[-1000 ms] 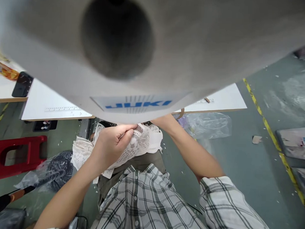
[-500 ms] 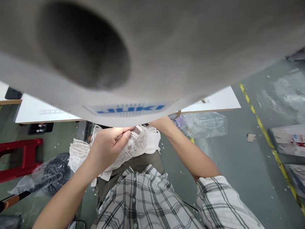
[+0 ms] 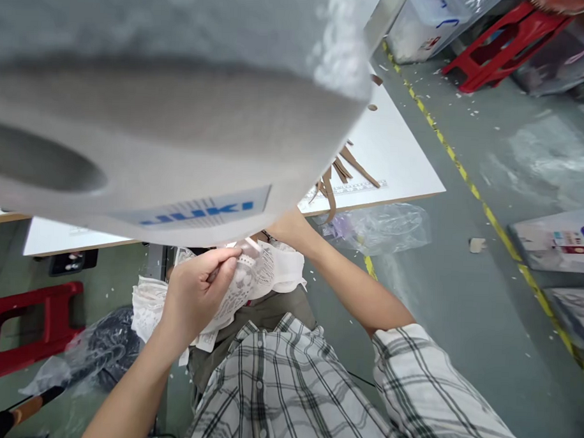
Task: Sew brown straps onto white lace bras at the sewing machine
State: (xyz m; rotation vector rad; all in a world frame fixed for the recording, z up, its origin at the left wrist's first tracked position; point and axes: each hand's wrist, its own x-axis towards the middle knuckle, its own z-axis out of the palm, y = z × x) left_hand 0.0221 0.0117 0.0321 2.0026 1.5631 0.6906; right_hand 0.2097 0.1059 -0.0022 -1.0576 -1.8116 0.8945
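Pinching the white lace cloth (image 3: 254,278) just below the centre of the frame in a closed grip, the left hand (image 3: 193,292) seemed to steady its edge, while the sewing machine (image 3: 180,129) hid the fingers of the right hand (image 3: 285,226), whose grip couldn't be told.

Grey-green floor (image 3: 462,295) w/ scattered pale scraps (image 3: 477,245) — yellow tape line (image 3: 484,211) runs diag. on R side. Wood-edged white table (image 3: 399,162) mid-room. Red plastic stool (image 3: 56,319) far L, second stool (image 3: 533,20) top R — nr clear bin (image 3: 413,35). Light's fairly even.
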